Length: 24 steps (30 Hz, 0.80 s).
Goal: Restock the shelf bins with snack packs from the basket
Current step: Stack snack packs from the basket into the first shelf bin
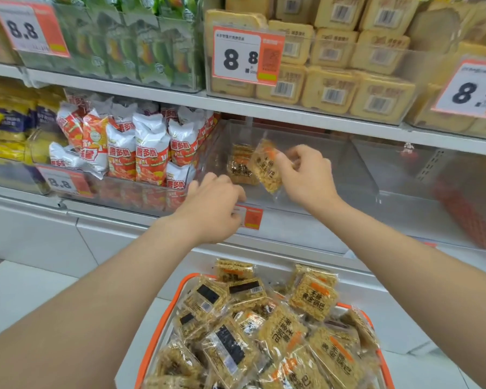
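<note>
Over the clear bin (334, 164), my right hand (309, 175) pinches a snack pack (267, 169) by its edge, probably to stand it beside the pack (240, 167) already inside. My left hand (213, 211) curls at the front wall (292, 217); whether it grips, I cannot tell.
</note>
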Tool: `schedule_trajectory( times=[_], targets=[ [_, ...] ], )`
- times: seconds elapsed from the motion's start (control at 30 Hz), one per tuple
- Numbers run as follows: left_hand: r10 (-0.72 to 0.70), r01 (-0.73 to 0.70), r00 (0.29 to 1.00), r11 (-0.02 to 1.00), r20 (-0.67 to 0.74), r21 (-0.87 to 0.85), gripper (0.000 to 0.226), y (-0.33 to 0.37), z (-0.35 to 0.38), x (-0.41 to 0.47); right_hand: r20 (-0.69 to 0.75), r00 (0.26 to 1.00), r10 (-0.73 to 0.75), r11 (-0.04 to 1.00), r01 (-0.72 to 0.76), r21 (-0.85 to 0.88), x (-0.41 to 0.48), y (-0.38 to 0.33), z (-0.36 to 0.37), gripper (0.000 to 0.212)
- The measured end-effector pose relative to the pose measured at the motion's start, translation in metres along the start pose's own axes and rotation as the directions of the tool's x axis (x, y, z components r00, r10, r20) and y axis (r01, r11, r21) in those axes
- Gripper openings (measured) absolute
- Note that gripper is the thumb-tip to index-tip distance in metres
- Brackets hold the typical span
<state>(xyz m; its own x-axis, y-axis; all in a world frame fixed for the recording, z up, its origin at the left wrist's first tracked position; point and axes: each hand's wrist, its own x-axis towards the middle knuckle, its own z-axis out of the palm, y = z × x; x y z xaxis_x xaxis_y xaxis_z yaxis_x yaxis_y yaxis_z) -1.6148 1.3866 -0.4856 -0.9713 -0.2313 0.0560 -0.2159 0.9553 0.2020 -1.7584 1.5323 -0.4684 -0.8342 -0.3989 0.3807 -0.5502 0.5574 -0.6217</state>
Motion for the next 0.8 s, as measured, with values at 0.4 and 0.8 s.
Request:
schedule_trajectory(
  times=[0.4, 0.8],
  targets=[
    [0.089, -0.08, 0.989, 0.993, -0.119, 0.082, 0.018, -0.007, 0.008, 0.01, 0.382, 0.922, 0.07, 0.915, 0.093, -0.392, 0.063, 0.007, 0.097, 0.052],
    [0.132, -0.126, 0.984, 0.99, -0.115, 0.063, 0.03, -0.012, 0.005, 0.021, 0.258, 0.965, 0.045, 0.877, 0.086, -0.473, 0.099, -0.002, 0.112, 0.068]
  ],
)
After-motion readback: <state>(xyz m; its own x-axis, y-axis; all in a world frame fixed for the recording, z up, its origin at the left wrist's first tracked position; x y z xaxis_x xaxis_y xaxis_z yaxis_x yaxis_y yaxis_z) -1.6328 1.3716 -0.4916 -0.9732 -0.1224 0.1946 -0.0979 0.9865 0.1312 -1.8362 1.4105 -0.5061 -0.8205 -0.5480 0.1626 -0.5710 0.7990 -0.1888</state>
